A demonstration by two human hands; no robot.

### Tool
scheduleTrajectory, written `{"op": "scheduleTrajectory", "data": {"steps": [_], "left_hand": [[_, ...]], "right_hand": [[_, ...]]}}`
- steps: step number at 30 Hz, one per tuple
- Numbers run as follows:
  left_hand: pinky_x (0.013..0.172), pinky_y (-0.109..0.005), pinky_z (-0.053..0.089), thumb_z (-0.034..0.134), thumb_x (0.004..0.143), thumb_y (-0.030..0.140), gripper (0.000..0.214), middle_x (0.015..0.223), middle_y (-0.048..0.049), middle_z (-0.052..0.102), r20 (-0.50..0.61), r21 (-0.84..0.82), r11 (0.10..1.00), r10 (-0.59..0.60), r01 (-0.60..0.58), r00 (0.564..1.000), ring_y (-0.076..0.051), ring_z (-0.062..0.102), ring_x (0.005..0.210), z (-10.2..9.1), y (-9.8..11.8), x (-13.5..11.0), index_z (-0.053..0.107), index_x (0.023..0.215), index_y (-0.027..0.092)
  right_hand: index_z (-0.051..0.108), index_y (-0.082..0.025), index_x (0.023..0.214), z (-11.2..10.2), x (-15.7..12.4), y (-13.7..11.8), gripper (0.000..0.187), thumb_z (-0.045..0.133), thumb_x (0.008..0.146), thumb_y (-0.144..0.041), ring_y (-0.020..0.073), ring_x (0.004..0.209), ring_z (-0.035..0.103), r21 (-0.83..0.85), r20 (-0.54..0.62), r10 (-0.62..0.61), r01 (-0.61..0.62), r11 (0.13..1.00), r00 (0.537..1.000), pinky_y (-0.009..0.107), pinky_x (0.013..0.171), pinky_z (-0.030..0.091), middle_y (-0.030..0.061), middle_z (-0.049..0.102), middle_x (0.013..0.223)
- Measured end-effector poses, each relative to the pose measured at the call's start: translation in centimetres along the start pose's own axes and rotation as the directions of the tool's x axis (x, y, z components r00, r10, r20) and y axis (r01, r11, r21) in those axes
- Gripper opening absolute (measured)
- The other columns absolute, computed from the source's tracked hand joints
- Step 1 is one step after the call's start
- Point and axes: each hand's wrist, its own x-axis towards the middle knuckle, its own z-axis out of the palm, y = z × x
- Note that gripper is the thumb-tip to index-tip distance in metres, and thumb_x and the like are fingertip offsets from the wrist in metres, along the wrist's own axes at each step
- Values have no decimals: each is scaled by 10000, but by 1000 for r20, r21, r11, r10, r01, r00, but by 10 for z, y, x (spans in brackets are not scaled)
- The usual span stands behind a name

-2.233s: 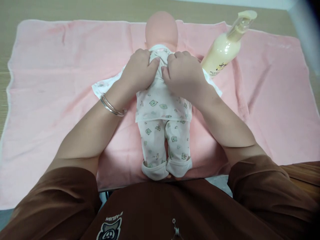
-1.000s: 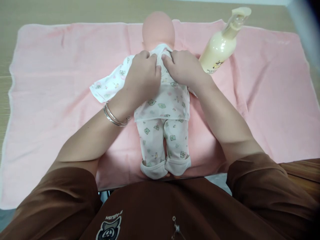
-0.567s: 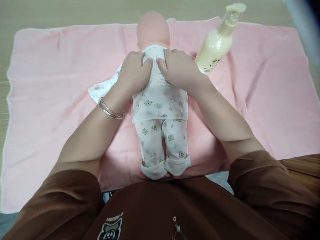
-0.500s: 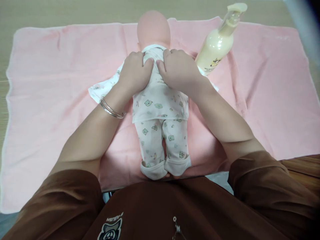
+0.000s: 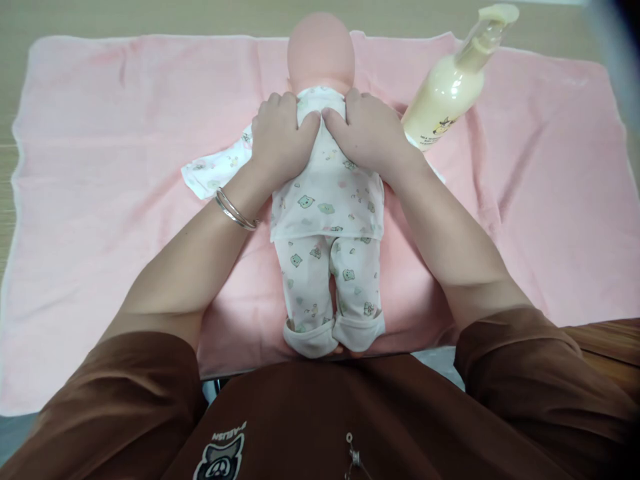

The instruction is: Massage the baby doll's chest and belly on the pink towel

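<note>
A baby doll (image 5: 327, 200) lies face down, its bald head (image 5: 321, 52) at the far side and its feet towards me. It wears a white long-sleeved top and trousers (image 5: 355, 280) printed with small animals, the cuffs folded over at the feet. My left hand (image 5: 285, 133) grips the doll's left-side shoulder in view, fingers curled over it and thumb on the upper back. On the other shoulder my right hand (image 5: 373, 130) is curled the same way. The two thumb tips almost meet at mid-back. Most fingertips are hidden over the shoulders.
The doll rests on a pink blanket (image 5: 100, 200) with a pale edge, spread over a wooden table (image 5: 150, 17). A cream pump bottle (image 5: 447, 93) stands just beyond my right hand. At lower right shows a brown wooden surface (image 5: 610, 347).
Both thumbs have moved upward on the doll's back, and the bunched cloth between them now lies smoother. Doll and bottle appear slightly further right as the view shifted.
</note>
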Motion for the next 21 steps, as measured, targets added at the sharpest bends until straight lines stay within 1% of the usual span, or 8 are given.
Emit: {"op": "scheduleTrajectory", "data": {"steps": [3, 6, 9, 13, 16, 21], "left_hand": [[888, -420, 333, 407, 908, 437, 245, 1077, -93, 558, 6, 9, 1000, -27, 27, 1000, -267, 450, 1022, -1, 1, 0, 541, 1002, 255], [892, -424, 333, 364, 903, 471, 308, 1110, -98, 559, 31, 28, 999, -32, 31, 999, -282, 454, 1054, -5, 3, -2, 549, 1054, 276], [900, -429, 336, 318, 901, 492, 364, 1146, -97, 556, 78, 50, 999, -21, 17, 997, -293, 455, 1077, -11, 5, -4, 542, 1114, 299], [918, -429, 351, 315, 911, 468, 380, 1172, -83, 553, 81, 82, 996, -27, 20, 996, -270, 447, 1088, -13, 6, -6, 527, 1165, 281], [927, -430, 354, 316, 919, 462, 380, 1173, -88, 548, 79, 73, 997, -20, 14, 997, -264, 443, 1100, -13, 6, -6, 516, 1182, 276], [938, -441, 346, 324, 921, 434, 367, 1179, -94, 538, 74, 49, 999, -17, 14, 997, -263, 425, 1111, -13, 7, -6, 512, 1180, 254]], "right_hand": [[477, -131, 1164, 2, 1, 1, 521, 216, 983, -544, 328, 1030, 559, 43, -9, 24, -24, 999, 1000, 456, 862, 451, 156, 578, 1142], [459, -166, 1166, 2, 1, 3, 514, 203, 982, -571, 305, 1031, 552, 60, -6, 9, -8, 998, 1000, 446, 877, 440, 138, 570, 1162], [456, -168, 1162, 4, 1, 6, 505, 214, 979, -572, 299, 1015, 550, 72, -14, -9, 10, 997, 1000, 451, 871, 436, 141, 569, 1155], [469, -146, 1159, 7, 2, 7, 513, 223, 978, -559, 313, 1001, 552, 82, -40, -10, 13, 997, 999, 474, 864, 435, 150, 576, 1127], [477, -136, 1145, 7, 2, 5, 512, 227, 979, -551, 316, 994, 555, 84, -45, -4, 8, 996, 999, 490, 868, 435, 154, 580, 1116], [482, -162, 1133, 3, 2, 2, 474, 257, 975, -549, 320, 1014, 558, 96, -25, 20, -17, 995, 999, 490, 886, 438, 140, 583, 1122]]}}
